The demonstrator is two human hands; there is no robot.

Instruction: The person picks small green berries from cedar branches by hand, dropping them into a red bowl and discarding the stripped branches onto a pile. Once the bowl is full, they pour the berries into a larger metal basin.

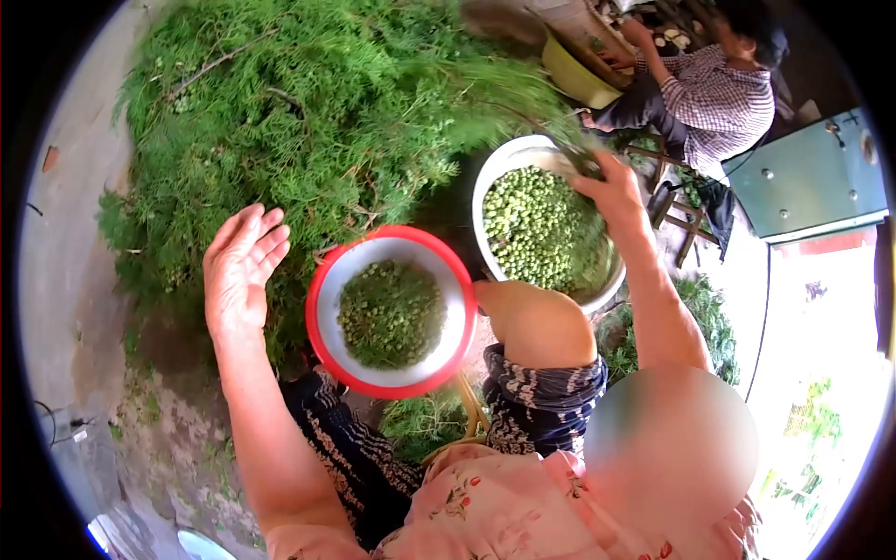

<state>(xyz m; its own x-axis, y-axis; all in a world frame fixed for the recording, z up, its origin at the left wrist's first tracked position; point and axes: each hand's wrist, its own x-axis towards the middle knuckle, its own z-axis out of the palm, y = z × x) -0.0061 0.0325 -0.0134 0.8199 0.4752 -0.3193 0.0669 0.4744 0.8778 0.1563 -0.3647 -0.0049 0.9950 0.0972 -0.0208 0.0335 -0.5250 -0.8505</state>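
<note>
My left hand (245, 271) is raised beside the green branch pile (308, 121), palm partly up, fingers apart and holding nothing. My right hand (611, 191) grips the stem end of a leafy green branch (495, 98) above the right-hand basin; its foliage is blurred and stretches left over the pile. Many round green berries (537, 224) lie in the large white basin (484, 245). Between my legs, a red-rimmed basin (317, 322) holds berries mixed with green sprigs (390, 313).
A person in a checked shirt (723, 103) sits at the upper right by a yellow basin (571, 75). Near them are a wooden stool (689, 229) and a teal metal panel (807, 177). More green sprigs (705, 322) lie on the ground at the right.
</note>
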